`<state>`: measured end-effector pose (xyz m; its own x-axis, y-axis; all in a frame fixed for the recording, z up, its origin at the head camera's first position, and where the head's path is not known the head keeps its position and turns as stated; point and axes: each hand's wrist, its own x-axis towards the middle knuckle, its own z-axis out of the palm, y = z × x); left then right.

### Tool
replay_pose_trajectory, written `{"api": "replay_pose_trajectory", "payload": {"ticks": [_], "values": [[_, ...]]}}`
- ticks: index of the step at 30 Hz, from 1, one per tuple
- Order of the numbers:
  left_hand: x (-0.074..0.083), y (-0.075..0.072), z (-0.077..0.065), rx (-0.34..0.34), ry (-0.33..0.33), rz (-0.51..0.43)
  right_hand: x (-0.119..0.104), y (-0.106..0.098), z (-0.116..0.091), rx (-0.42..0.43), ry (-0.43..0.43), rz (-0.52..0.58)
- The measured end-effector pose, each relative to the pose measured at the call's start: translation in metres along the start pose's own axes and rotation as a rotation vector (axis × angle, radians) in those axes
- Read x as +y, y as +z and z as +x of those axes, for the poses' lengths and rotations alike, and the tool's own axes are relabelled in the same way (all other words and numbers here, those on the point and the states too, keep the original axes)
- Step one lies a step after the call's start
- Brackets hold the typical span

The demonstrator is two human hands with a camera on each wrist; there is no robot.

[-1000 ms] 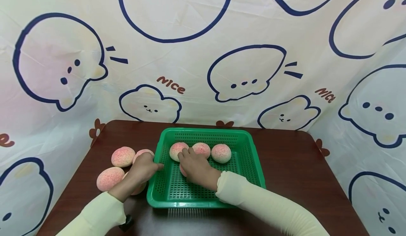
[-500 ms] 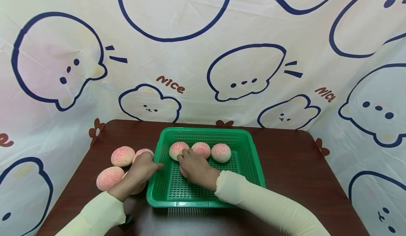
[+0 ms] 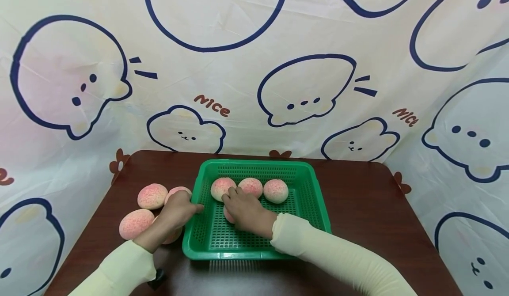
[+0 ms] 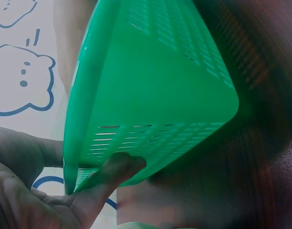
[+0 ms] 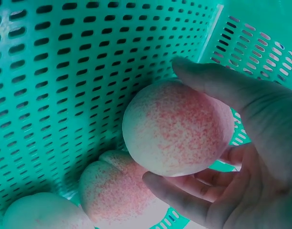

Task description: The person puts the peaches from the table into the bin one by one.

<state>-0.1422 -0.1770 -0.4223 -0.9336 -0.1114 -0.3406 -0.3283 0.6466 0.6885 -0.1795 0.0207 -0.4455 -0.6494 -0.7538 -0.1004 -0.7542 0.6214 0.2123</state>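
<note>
Gripping the left rim of a green, rectangular, perforated plastic basket (image 3: 234, 256) with the left hand (image 3: 180, 209), clasping the wall between thumb and fingers. Holding a round, matte, cream-coloured peach with pink speckling (image 5: 177, 126) in the right hand (image 3: 247, 210), curling thumb and fingers about it, inside the basket toward the left side. Positioning it on the near side of three pink-and-cream back-row peaches (image 3: 276, 191), lined up near the basket's far side; not establishing whether touching the basket floor. Recording four loose, rounded pink-and-yellow peaches (image 3: 153, 196) lying on the dark reddish-brown table (image 3: 358, 207), left of the basket, including two partly hidden by the left hand and wrist. Probably loading the basket, starting a second row, judging by the layout; not ruling out unloading. Next, likely calling for seating the held peach squarely, parting the right fingers without nudging its neighbours, and reaching left past the rim for another.
</note>
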Motion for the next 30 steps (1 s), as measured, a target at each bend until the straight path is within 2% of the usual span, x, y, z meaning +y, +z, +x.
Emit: {"api": "replay_pose_trajectory", "payload": {"ticks": [7, 19, 30], "values": [[0.0001, -0.0007, 0.0005, 0.003, 0.0, -0.01, 0.003, -0.0035, -0.0011, 0.03, -0.021, 0.019], [0.0003, 0.0007, -0.0007, 0.012, -0.001, -0.006, 0.0033, 0.0004, -0.0015, 0.003, 0.027, 0.075], [-0.0001, 0.0007, -0.0008, 0.013, 0.003, -0.005, 0.0074, 0.0016, -0.0008, -0.016, 0.018, 0.1]]}}
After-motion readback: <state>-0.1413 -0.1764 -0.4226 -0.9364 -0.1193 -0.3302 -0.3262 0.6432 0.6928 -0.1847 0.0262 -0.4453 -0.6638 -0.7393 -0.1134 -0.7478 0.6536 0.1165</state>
